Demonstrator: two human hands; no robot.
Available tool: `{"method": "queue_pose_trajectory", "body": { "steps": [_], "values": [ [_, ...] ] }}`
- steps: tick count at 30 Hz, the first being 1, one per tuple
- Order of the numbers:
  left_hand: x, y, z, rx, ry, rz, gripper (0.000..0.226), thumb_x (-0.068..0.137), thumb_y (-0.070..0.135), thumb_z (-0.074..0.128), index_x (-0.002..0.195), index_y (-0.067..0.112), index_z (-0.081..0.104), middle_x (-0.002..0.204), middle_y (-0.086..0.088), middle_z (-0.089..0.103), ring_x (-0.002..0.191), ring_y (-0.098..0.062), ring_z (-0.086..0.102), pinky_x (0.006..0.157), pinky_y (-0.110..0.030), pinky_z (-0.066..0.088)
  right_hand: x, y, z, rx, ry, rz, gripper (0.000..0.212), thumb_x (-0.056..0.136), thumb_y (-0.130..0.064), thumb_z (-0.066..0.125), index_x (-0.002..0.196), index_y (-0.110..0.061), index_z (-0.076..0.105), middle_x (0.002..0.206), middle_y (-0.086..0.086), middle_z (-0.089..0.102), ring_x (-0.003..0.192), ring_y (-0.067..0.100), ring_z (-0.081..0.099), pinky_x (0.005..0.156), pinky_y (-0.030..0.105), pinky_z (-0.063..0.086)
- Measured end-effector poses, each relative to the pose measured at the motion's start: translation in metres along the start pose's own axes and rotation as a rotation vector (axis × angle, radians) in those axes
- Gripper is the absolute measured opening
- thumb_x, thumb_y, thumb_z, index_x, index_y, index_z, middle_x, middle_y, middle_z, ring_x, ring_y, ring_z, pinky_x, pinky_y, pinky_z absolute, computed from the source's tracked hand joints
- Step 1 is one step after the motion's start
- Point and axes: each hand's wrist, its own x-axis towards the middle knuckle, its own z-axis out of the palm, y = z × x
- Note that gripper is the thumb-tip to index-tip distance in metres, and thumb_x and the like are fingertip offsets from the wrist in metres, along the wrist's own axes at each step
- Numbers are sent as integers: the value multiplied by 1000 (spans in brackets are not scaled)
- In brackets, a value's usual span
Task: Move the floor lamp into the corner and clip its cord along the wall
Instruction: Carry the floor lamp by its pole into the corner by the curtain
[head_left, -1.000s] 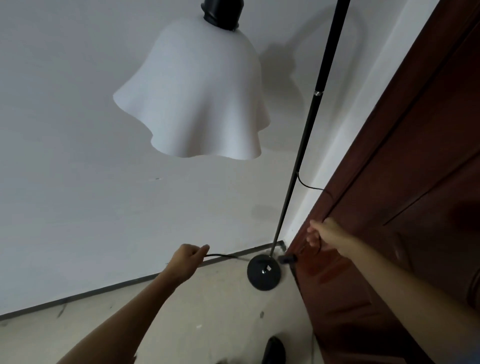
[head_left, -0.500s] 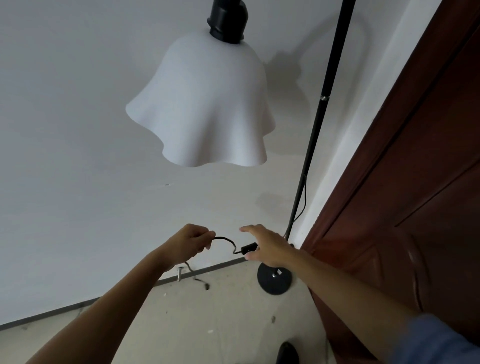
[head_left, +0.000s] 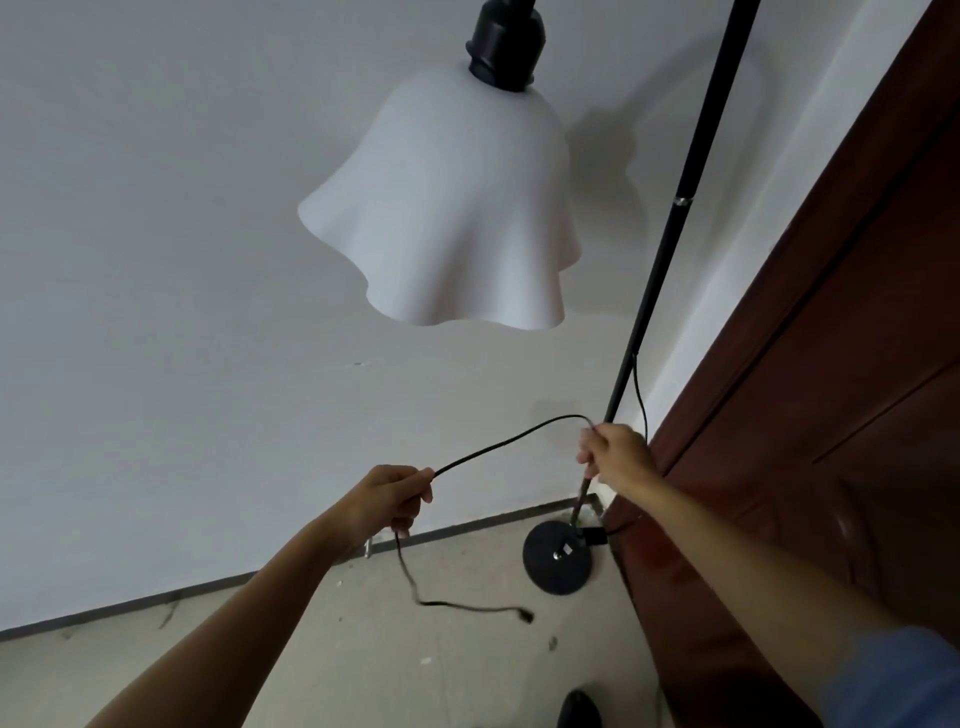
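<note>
The floor lamp stands in the corner: a thin black pole (head_left: 670, 244), a round black base (head_left: 557, 558) on the floor, and a white wavy shade (head_left: 447, 208) hanging in front of the wall. Its black cord (head_left: 511, 439) leaves the pole and arches between my hands. My left hand (head_left: 392, 499) is closed around the cord, whose loose end (head_left: 522, 614) trails onto the floor below. My right hand (head_left: 615, 454) pinches the cord close to the pole. A small black box (head_left: 592, 535) on the cord lies beside the base.
A dark red wooden door (head_left: 831, 415) fills the right side, next to the lamp base. A grey skirting strip (head_left: 208, 584) runs along the white wall's foot. A dark shoe tip (head_left: 579, 709) shows at the bottom. The concrete floor is stained.
My hands have moved apart, drawing the cord out into a long arc. My right hand rose toward the pole. The cord's end now lies further out on the floor.
</note>
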Motion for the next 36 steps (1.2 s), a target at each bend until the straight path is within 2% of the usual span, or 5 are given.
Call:
{"method": "queue_pose_trajectory", "body": {
  "steps": [5, 10, 16, 27, 36],
  "values": [
    [-2, -34, -5, -53, 10, -52, 32, 95, 27, 50, 73, 7, 60, 49, 6, 36, 47, -12, 35, 54, -29, 37, 4, 54, -47, 136, 192, 247, 30, 101, -12, 45, 73, -5, 54, 63, 12, 58, 46, 21, 50, 35, 19, 38],
    [7, -43, 0, 10, 54, -74, 36, 93, 30, 54, 62, 15, 65, 44, 8, 40, 45, -12, 34, 50, -28, 33, -7, 79, -53, -74, -4, 261, 15, 93, -6, 52, 93, -10, 66, 75, 6, 64, 61, 18, 62, 45, 20, 44],
    [15, -40, 13, 111, 98, -120, 36, 90, 31, 58, 60, 14, 68, 42, 7, 42, 43, -14, 34, 45, -24, 29, 31, 18, -77, 85, 111, -87, 41, 82, -33, 75, 117, -16, 64, 114, 4, 65, 100, 20, 63, 90, 35, 50],
    [21, -29, 62, -28, 342, -260, 29, 94, 22, 54, 75, 1, 63, 53, -4, 39, 42, -13, 31, 43, -23, 27, 78, -62, -78, 452, -140, -260, 58, 81, -56, 61, 38, -23, 43, 38, -7, 41, 42, 13, 48, 62, 35, 44],
    [-1, -29, 100, -98, 536, -298, 30, 93, 21, 55, 70, 4, 64, 47, 0, 40, 37, -11, 32, 38, -21, 26, 62, -101, -44, 408, -309, -426, 64, 87, -45, 59, 48, -1, 35, 49, 9, 30, 48, 20, 30, 50, 33, 24]
  ]
}}
